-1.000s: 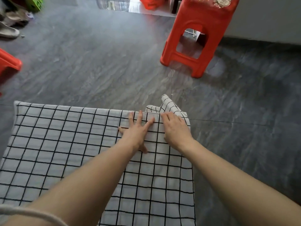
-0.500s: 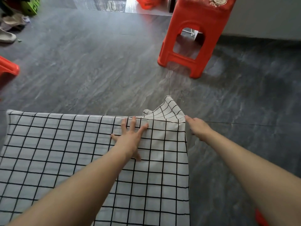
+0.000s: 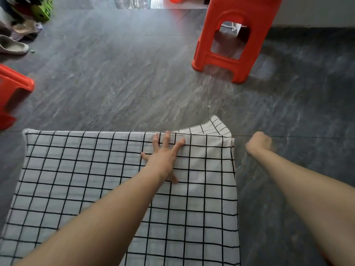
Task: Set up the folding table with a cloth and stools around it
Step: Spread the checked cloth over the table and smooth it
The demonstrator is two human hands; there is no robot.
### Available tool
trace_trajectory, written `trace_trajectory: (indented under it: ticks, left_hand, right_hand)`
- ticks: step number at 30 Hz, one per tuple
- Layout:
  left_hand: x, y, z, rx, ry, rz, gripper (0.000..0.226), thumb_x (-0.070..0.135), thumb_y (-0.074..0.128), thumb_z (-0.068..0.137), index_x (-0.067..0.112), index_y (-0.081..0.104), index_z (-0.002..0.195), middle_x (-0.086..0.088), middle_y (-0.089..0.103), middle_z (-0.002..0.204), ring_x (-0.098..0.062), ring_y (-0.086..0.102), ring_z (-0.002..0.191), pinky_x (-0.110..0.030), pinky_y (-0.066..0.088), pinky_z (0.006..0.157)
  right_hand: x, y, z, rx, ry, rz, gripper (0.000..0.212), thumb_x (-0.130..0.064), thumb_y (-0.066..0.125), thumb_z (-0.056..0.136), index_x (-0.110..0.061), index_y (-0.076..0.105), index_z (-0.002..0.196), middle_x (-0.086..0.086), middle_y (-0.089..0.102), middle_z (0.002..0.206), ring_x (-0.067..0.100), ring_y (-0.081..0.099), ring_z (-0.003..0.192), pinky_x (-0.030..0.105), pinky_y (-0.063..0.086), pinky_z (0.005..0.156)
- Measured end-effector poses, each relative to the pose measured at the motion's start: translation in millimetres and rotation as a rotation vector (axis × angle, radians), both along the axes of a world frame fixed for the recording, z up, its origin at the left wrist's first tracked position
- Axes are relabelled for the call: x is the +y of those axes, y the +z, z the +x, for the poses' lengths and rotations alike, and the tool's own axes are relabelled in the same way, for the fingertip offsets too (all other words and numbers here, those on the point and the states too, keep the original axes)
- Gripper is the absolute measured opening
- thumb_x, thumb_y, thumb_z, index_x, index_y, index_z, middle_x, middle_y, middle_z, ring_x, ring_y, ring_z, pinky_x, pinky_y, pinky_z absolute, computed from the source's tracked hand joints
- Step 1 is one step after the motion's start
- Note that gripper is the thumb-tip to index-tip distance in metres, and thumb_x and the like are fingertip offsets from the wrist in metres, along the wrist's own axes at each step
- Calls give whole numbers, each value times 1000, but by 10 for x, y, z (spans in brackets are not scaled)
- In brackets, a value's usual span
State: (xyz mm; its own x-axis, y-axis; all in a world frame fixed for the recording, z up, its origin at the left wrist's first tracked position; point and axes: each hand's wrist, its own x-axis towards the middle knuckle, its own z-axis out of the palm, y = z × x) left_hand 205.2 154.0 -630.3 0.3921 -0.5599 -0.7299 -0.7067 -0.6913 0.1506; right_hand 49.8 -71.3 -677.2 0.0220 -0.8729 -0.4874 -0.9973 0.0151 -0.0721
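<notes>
While the left hand point(image 3: 163, 160) still presses flat with spread fingers on the checked cloth point(image 3: 96, 179) covering the worktop in the lower half of the frame, the right hand point(image 3: 259, 143) has left the far right corner and hangs fisted beside it, apparently empty. That corner remains bunched. Two red stools point(image 3: 230, 45) point(image 3: 13, 93) stand apart.

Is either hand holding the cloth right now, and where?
Left hand only presses flat on the cloth. Right hand is curled beside its far right corner; grip cannot be told.
</notes>
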Motion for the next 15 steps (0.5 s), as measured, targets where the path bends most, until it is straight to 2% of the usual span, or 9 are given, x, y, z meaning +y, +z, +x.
trace_trajectory:
  ticks: [2,6,8,11,15]
  left_hand:
    - [11,4,4,-1,0,-8,126,33,92,60,51,2,146,1,-26,157,-39,-26,142,-82,19,98]
    - [10,17,-11,-7,3,-22,127,34,92,59,53,2,146,1,-26,157,-38,-25,143,-82,19,98]
    - [28,20,-10,-18,-5,-22,127,36,91,60,53,-1,146,1,-26,157,-39,-25,143,-81,20,99]
    - [53,16,-14,-27,-29,-25,127,39,90,62,51,-3,148,0,-26,158,-39,-24,143,-80,22,99]
    - [70,1,-24,-28,-8,-54,128,38,92,58,53,1,147,1,-24,159,-38,-23,144,-81,21,98]
  right_hand:
    - [10,130,-7,-24,253,-78,28,-11,52,92,-4,56,118,22,54,124,40,54,115,44,46,91]
    - [520,352,192,-437,732,-267,37,-16,52,91,-9,50,127,13,47,129,33,48,115,47,46,88]
    - [924,398,282,-527,899,-268,47,-18,57,86,-11,49,131,11,45,137,30,47,123,47,44,93]
    - [1359,222,155,-444,1079,-186,62,-24,59,81,-17,42,140,10,38,147,28,41,130,45,38,103]
    - [1235,-61,-403,-355,1118,-58,62,-44,38,93,-24,29,151,8,23,159,26,30,142,45,31,114]
